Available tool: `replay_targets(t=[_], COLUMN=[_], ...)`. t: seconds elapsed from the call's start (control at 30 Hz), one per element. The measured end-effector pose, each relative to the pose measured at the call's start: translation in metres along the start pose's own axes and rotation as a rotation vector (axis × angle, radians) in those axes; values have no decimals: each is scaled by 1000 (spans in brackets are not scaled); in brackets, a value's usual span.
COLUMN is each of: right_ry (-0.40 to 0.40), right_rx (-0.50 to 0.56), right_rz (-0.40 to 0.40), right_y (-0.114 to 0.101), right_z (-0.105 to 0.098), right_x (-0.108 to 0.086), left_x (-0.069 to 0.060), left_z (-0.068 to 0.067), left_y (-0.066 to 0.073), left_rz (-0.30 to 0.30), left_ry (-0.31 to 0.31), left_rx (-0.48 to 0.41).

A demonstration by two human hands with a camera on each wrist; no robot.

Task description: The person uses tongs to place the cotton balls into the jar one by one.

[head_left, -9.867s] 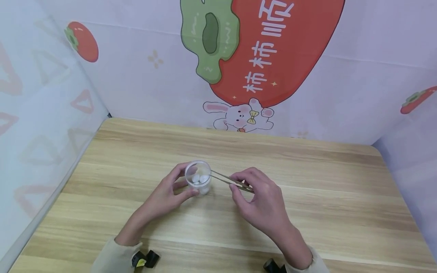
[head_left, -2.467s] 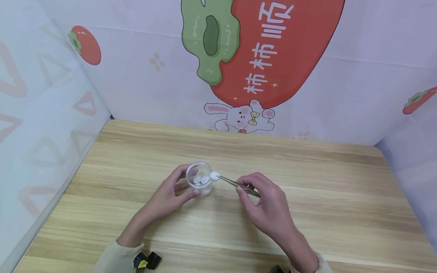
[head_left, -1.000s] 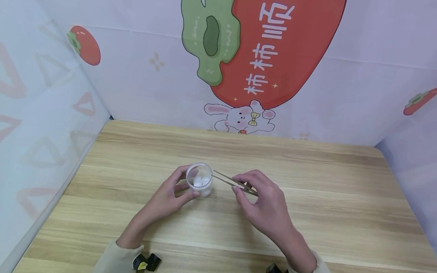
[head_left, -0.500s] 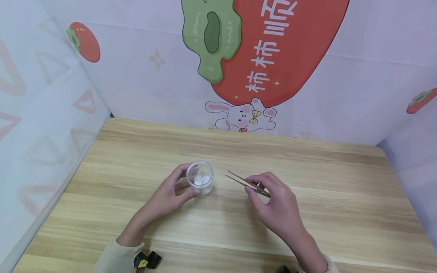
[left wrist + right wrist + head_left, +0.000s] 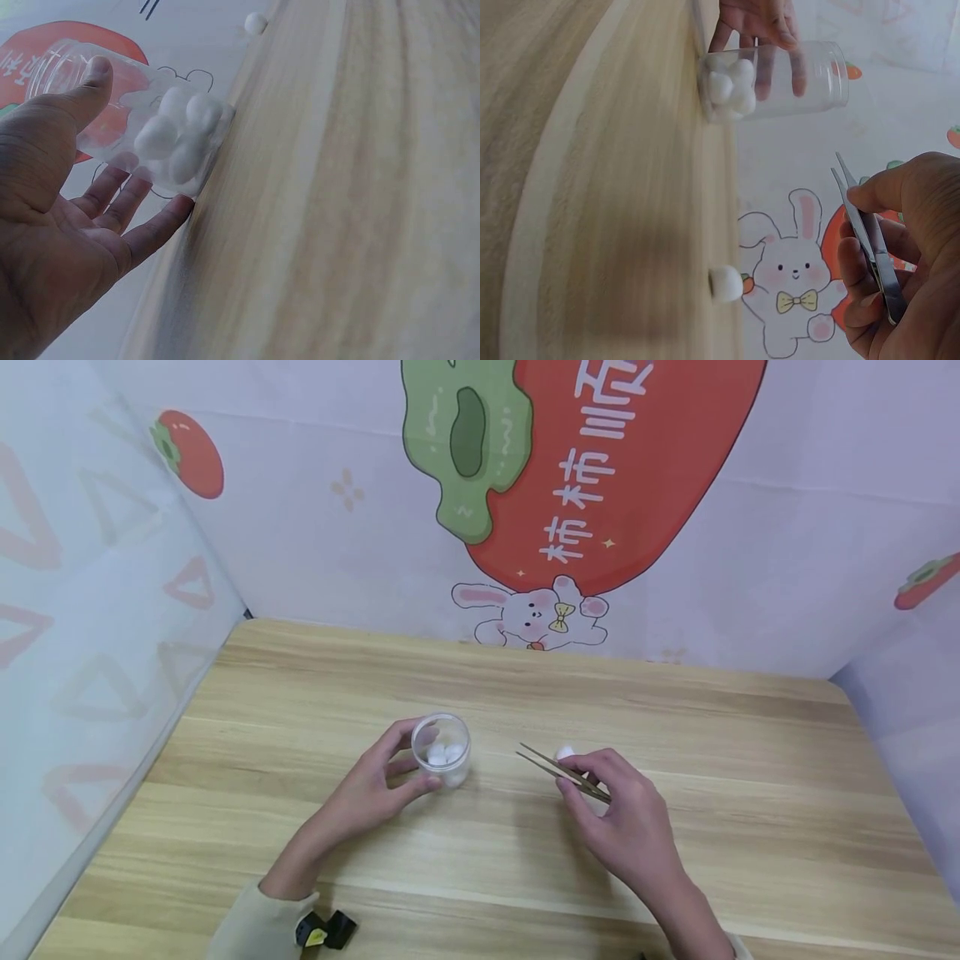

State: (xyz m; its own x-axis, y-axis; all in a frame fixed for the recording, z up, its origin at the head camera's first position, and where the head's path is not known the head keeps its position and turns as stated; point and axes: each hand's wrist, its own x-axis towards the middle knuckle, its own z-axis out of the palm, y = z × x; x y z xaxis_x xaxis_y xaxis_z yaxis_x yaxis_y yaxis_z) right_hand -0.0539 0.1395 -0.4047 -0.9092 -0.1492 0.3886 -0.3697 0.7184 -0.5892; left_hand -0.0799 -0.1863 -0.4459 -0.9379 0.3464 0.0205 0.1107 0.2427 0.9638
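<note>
My left hand point(image 5: 375, 789) holds a clear plastic jar point(image 5: 441, 732) standing on the table, thumb on the near side and fingers round the far side. White cotton balls point(image 5: 180, 131) lie in its bottom; the left wrist view shows several through the wall. To the right, my right hand point(image 5: 624, 806) pinches a pair of metal tweezers point(image 5: 866, 229) between thumb and fingers. The tweezer tips stand apart with nothing between them, pointing towards the jar. One loose cotton ball point(image 5: 564, 751) sits on the table just beyond the tweezers, partly hidden by my right hand in the head view.
The wooden table point(image 5: 300, 685) meets a printed cloth backdrop point(image 5: 352, 552) at the back. Cloth walls rise on both sides. A black device point(image 5: 326, 931) is worn at the left wrist.
The tweezers held a cotton ball at the jar's rim, then stood spread there without it. My right hand has since moved right, and the loose cotton ball has come into view. The jar stays put.
</note>
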Motion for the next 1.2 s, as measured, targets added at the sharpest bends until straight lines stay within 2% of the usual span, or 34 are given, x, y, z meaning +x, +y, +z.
replay_targets(t=[0.27, 0.53, 0.7, 1.2], right_ry=[3, -18, -4, -43], right_rx=[-41, -99, -122, -170], right_rz=[16, 102, 118, 169], right_y=[15, 37, 48, 58], right_z=[-3, -8, -11, -11], right_x=[-8, -16, -20, -17], left_x=[0, 0, 0, 1], left_z=[0, 0, 0, 0], left_y=[-4, -5, -4, -6], left_rz=[-7, -11, -18, -21], left_ry=[-4, -6, -7, -11], left_rx=[-10, -7, -17, -40])
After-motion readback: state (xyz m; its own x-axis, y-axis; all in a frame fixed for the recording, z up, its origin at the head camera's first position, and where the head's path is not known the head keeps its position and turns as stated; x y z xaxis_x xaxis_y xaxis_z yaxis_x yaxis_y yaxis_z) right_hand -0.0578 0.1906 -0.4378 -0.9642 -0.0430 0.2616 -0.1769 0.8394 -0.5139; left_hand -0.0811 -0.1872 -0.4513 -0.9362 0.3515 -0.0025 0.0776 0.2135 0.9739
